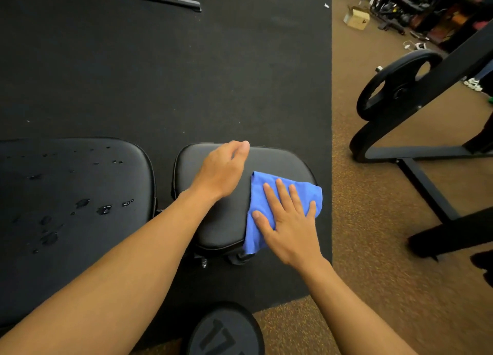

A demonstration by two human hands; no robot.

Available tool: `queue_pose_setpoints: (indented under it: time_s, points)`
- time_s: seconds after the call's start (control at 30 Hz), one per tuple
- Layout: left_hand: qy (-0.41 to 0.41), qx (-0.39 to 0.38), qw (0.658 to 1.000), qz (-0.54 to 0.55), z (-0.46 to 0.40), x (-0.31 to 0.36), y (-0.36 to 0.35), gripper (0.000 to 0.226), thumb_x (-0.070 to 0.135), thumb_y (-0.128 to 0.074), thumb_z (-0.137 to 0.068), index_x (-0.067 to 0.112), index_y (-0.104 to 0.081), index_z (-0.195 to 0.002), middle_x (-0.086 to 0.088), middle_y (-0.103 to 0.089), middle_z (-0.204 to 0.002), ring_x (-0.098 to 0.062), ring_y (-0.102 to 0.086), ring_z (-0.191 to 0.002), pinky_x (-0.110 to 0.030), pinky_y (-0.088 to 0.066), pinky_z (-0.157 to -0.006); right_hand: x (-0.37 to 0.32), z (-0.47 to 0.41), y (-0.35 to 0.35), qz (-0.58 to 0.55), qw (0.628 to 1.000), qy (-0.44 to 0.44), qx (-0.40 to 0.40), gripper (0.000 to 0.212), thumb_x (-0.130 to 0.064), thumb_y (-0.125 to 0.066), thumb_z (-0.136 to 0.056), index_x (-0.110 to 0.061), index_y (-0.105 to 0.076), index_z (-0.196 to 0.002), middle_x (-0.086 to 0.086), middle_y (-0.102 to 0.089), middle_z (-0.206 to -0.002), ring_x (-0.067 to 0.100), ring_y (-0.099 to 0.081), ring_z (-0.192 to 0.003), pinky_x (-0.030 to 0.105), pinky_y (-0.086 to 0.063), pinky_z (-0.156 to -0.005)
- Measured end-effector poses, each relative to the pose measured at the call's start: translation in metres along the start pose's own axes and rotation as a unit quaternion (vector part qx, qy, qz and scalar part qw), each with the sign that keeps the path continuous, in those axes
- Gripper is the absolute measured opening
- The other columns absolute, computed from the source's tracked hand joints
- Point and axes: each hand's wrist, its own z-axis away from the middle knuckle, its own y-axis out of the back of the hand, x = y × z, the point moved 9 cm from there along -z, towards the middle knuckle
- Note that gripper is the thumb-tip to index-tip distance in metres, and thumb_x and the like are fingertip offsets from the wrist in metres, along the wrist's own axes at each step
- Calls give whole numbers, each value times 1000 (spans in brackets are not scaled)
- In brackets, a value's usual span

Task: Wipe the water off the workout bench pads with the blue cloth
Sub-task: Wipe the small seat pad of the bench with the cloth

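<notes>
Right hand (289,222) flat, fingers spread, pressing blue cloth (266,194) on seat pad (213,221) right edge. Left hand (221,167) loosely curled, empty, resting on the seat pad. Droplets (104,209) dot back pad (80,194), left of seat pad: keep palm flat, overlap strokes.

Right hand (289,221) flat on blue cloth (269,194), seemingly dry seat pad (213,221).

Two bench pads (74,194) (226,216), one blue cloth (282,192), two hands (221,170) (288,221), one weight plate (392,87)
</notes>
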Motion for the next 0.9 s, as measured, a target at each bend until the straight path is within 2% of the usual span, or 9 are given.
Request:
queue_pose_setpoints:
  time_s: [0.1, 0.2, 0.37, 0.53, 0.6, 0.73, 0.9]
  points:
    - [32, -14, 999, -34, -24, -8, 7, 56, 53, -26, -107, 13, -64, -118, -4, -65, -125, -26, -54, -119, -32, -32, -87, 16, -20, 7, -3, 999, -33, 13, 78, -78, -14, -86, -47, -10, -157, -18, -1, -167, 13, 5, -154, 63, 2, -118]
    - [36, -24, 997, -61, -45, -11, 12, 61, 57, -22, -106, 15, -63, -123, -5, -63, -133, -29, -51, -125, -34, -31, -89, 34, -56, 14, -1, 998, -54, -7, 72, -76, -24, -91, -47, -10, -156, -18, -1, -167, 13, 4, -154, 64, -2, -119]
    - [40, -55, 996, -59, -62, -9, -2, 65, 64, -20, -102, 22, -63, -125, -2, -62, -135, -26, -52, -127, -35, -32, -91, 40, -108, 17, 0, 997, -72, -39, 72, -77, -22, -91, -48, -6, -156, -18, 3, -167, 14, 6, -154, 67, -13, -115]
    - [41, -64, 995, -61, -61, -8, -14, 66, 66, -19, -101, 21, -64, -117, 2, -65, -121, -22, -55, -111, -37, -36, -88, 37, -141, 22, -4, 996, -86, -28, 71, -76, -23, -90, -46, -19, -154, -11, -19, -164, 20, -17, -149, 61, -25, -106]
    - [42, -62, 995, -64, -57, -9, -14, 67, 66, -19, -101, 18, -64, -117, 2, -66, -118, -23, -56, -110, -37, -36, -86, 37, -143, 22, -5, 996, -87, -26, 70, -75, -23, -91, -45, -20, -154, -10, -23, -163, 21, -21, -146, 59, -26, -105]
    - [42, -51, 997, -47, -46, -12, -12, 68, 65, -20, -101, 15, -64, -118, 0, -67, -123, -23, -57, -113, -38, -41, -90, 37, -130, 18, 9, 996, -82, -25, 72, -76, -20, -92, -44, -12, -156, -8, -9, -167, 22, -8, -153, 63, -22, -108]
    - [38, -1, 999, -15, -37, -12, 6, 64, 57, -25, -105, 8, -65, -116, 2, -63, -109, -19, -53, -101, -36, -38, -84, 28, -76, 7, 23, 996, -66, -48, 75, -75, -17, -93, -42, 2, -158, -9, 11, -168, 21, 13, -154, 70, -1, -115]
